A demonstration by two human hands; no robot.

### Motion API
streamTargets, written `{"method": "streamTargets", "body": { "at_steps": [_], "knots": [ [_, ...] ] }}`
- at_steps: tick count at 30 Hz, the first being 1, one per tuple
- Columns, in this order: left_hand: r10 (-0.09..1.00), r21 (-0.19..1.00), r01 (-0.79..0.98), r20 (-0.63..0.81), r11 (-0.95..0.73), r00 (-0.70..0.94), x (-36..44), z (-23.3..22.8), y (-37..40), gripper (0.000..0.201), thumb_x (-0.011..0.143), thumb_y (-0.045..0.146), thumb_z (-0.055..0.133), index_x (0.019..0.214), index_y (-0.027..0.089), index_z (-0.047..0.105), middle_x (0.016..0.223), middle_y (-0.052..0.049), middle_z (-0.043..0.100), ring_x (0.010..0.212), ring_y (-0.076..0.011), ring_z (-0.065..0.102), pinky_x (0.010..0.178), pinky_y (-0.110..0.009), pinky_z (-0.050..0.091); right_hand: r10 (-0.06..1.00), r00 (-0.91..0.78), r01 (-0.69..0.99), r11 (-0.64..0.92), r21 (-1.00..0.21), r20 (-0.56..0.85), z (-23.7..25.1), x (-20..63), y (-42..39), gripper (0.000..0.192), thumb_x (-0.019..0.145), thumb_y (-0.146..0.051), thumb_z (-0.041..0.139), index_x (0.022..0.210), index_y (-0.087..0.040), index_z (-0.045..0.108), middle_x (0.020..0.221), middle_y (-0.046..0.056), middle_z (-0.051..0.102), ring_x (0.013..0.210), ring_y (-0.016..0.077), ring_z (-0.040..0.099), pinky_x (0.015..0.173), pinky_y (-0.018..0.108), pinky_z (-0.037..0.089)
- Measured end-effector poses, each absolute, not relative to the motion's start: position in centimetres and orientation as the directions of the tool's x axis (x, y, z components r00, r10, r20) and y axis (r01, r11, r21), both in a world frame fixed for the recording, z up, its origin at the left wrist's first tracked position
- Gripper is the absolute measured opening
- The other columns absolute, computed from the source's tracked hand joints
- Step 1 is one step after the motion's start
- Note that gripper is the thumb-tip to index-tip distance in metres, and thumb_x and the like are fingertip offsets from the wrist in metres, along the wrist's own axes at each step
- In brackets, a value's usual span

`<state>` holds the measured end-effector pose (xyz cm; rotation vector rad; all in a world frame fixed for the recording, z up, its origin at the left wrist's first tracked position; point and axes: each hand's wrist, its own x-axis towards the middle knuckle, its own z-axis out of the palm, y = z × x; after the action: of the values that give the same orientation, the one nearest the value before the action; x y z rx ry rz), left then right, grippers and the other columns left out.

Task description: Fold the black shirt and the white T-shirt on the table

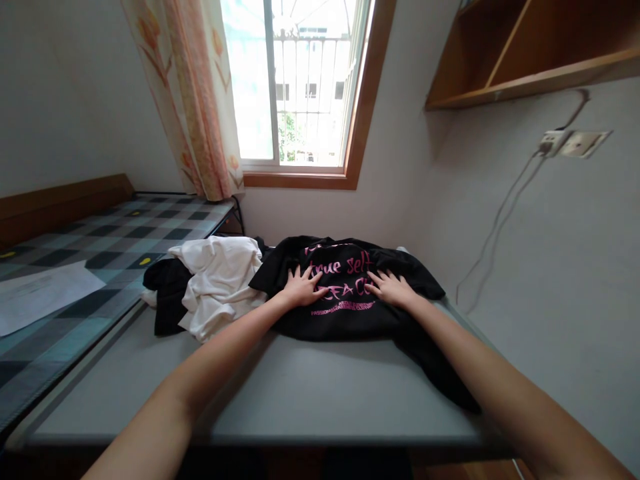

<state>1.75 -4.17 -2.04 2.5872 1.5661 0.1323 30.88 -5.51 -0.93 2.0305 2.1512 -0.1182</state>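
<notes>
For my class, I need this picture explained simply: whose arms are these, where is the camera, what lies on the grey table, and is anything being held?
The camera sits on a person's head and looks forward and down, so the two bare arms are that person's own. There is no machine here. The left hand and right hand both lie flat, fingers spread, on a black T-shirt with pink lettering; they press on it and grip nothing. The shirt lies on a grey table. To its left is a crumpled white garment over another dark garment. Beside the table stands a bed with a checked cover; a window is behind.
</notes>
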Motion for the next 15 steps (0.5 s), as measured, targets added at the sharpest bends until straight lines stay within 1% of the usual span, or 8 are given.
{"method": "streamTargets", "body": {
  "at_steps": [2, 4, 7, 9, 10, 13, 15],
  "knots": [
    [0.893, 0.135, 0.883, 0.025, -0.449, 0.45, 2.4, -2.0, -3.1, 0.077, 0.089, 0.074, 0.028, 0.151, 0.03, 0.036, 0.161, -0.011, 0.027, 0.145, -0.048, 0.016, 0.112, -0.068, 0.014, 0.991, -0.041, 0.992, 0.055, 0.114, -0.126, -1.3, 31.5, -4.6, 0.063, 0.097, -0.055, 0.029, 0.154, -0.028, 0.032, 0.16, 0.009, 0.03, 0.148, 0.0375, 0.019, 0.115, 0.061, 0.018],
    [0.902, 0.104, 0.896, 0.057, -0.431, 0.427, 2.9, -1.8, -2.2, 0.074, 0.09, 0.071, 0.032, 0.149, 0.028, 0.04, 0.159, -0.01, 0.031, 0.145, -0.0453, 0.018, 0.112, -0.066, 0.016, 0.999, -0.046, 0.98, 0.048, 0.192, -0.014, -1.6, 32.0, -3.9, 0.056, 0.098, -0.05, 0.032, 0.15, -0.032, 0.041, 0.159, 0.007, 0.033, 0.147, 0.0391, 0.018, 0.114, 0.065, 0.015],
    [0.9, 0.01, 0.918, 0.2, -0.397, 0.387, 3.7, -1.2, -1.2, 0.066, 0.092, 0.06, 0.04, 0.145, 0.022, 0.046, 0.154, -0.013, 0.039, 0.145, -0.041, 0.021, 0.113, -0.062, 0.018, 0.985, -0.065, 0.96, 0.017, 0.279, 0.162, -1.9, 32.2, -3.5, 0.049, 0.098, -0.042, 0.036, 0.144, -0.031, 0.05, 0.159, 0.006, 0.034, 0.146, 0.0401, 0.019, 0.112, 0.067, 0.013],
    [0.871, -0.052, 0.915, 0.29, -0.4, 0.397, 3.9, -0.8, -1.2, 0.06, 0.092, 0.051, 0.045, 0.142, 0.018, 0.05, 0.15, -0.015, 0.044, 0.142, -0.0383, 0.027, 0.113, -0.058, 0.022, 0.972, -0.083, 0.953, 0.014, 0.301, 0.218, -1.9, 31.9, -3.7, 0.047, 0.098, -0.037, 0.036, 0.141, -0.028, 0.053, 0.157, 0.008, 0.036, 0.145, 0.0388, 0.023, 0.112, 0.064, 0.018],
    [0.854, -0.076, 0.907, 0.312, -0.415, 0.417, 3.9, -0.6, -1.4, 0.056, 0.092, 0.047, 0.047, 0.139, 0.017, 0.053, 0.148, -0.015, 0.046, 0.14, -0.0371, 0.031, 0.111, -0.056, 0.025, 0.969, -0.096, 0.952, 0.022, 0.305, 0.228, -1.8, 31.7, -4.1, 0.046, 0.098, -0.035, 0.036, 0.139, -0.026, 0.056, 0.156, 0.009, 0.038, 0.144, 0.0377, 0.026, 0.112, 0.061, 0.022],
    [0.816, -0.117, 0.879, 0.329, -0.463, 0.474, 3.1, -0.3, -3.0, 0.041, 0.092, 0.039, 0.047, 0.123, 0.017, 0.064, 0.139, -0.015, 0.053, 0.126, -0.0333, 0.045, 0.102, -0.048, 0.036, 0.967, -0.12, 0.954, 0.05, 0.294, 0.226, -1.1, 31.4, -6.3, 0.041, 0.098, -0.036, 0.039, 0.129, -0.024, 0.064, 0.153, 0.012, 0.042, 0.134, 0.0346, 0.041, 0.104, 0.051, 0.038],
    [0.825, -0.125, 0.881, 0.311, -0.457, 0.472, 1.9, -0.2, -4.5, 0.038, 0.094, 0.041, 0.045, 0.114, 0.018, 0.067, 0.131, -0.016, 0.058, 0.118, -0.0327, 0.051, 0.095, -0.046, 0.039, 0.969, -0.086, 0.957, 0.016, 0.289, 0.231, -0.4, 31.7, -8.3, 0.039, 0.097, -0.04, 0.045, 0.124, -0.024, 0.067, 0.15, 0.015, 0.043, 0.124, 0.0343, 0.049, 0.094, 0.046, 0.046]
  ]
}}
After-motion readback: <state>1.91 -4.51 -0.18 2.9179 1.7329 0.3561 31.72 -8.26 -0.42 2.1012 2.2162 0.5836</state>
